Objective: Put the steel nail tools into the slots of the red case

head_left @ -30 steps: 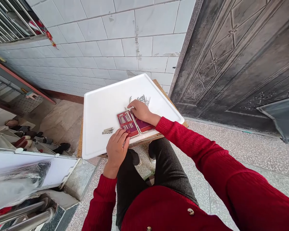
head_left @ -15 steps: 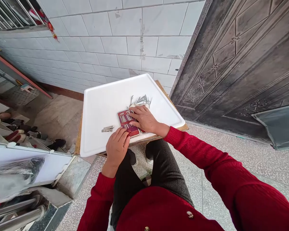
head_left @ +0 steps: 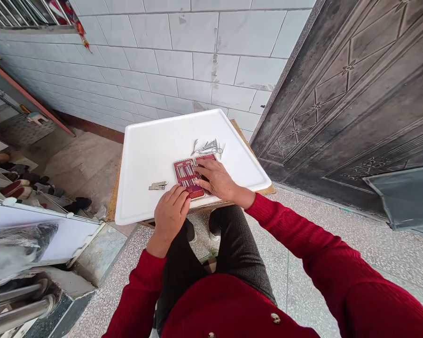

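A red manicure case (head_left: 196, 193) lies unfolded on the white tray (head_left: 141, 159), with several slim metal tools strapped in its left half. My left hand (head_left: 169, 213) grips the case's near left corner, fingers bent together over the edge. Over the right half rests my right hand (head_left: 219, 180), its fingers stretched out and thumb apart, hiding much of that side. Left of the case are nail clippers (head_left: 158, 185). Beyond it sits a loose pile of metal tools (head_left: 208, 147), among them what looks like small scissors.
The tray rests on a wooden table (head_left: 270, 189) against a tiled wall (head_left: 183, 65). A dark carved door (head_left: 313, 112) stands at right. Shoes (head_left: 16, 188) and a white shelf (head_left: 31, 234) are at left.
My right hand has moved right, from the case's left half to its right half, uncovering the strapped tools. My left hand stays at the near left corner.
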`<state>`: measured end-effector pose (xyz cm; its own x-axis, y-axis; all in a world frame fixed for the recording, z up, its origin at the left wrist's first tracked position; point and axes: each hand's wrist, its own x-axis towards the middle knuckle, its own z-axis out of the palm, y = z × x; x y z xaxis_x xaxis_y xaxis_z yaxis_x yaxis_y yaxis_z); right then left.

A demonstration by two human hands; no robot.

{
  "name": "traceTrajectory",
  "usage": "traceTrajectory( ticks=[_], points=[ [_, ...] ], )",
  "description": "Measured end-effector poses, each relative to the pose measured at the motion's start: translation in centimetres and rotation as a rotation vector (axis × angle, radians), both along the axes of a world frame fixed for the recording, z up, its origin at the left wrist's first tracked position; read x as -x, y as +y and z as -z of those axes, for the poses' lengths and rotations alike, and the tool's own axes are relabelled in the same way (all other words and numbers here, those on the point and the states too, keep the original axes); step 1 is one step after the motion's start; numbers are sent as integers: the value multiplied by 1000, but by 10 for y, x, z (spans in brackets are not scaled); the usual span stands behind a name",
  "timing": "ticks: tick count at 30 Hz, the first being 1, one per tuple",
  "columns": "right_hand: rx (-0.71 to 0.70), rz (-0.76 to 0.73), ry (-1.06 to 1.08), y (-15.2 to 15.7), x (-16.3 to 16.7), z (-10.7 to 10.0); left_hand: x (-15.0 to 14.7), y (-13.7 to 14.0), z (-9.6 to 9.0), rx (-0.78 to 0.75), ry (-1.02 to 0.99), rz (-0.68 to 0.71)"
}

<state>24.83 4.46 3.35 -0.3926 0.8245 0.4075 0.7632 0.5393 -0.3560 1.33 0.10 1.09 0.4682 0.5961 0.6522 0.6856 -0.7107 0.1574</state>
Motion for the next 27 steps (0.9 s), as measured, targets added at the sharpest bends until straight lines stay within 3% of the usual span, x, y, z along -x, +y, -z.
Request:
traceTrajectory(
  ticks=[13, 20, 27],
  points=[
    [-31, 14, -115, -1, 5, -6, -3, -3, -3, -7, 9, -14],
    [-18, 28, -72, -5, 7, -3, -4, -4, 0, 29, -9, -29],
    [-27, 20, 103, 0, -1, -2, -5, -5, 1, 55, -4, -20]
  ],
)
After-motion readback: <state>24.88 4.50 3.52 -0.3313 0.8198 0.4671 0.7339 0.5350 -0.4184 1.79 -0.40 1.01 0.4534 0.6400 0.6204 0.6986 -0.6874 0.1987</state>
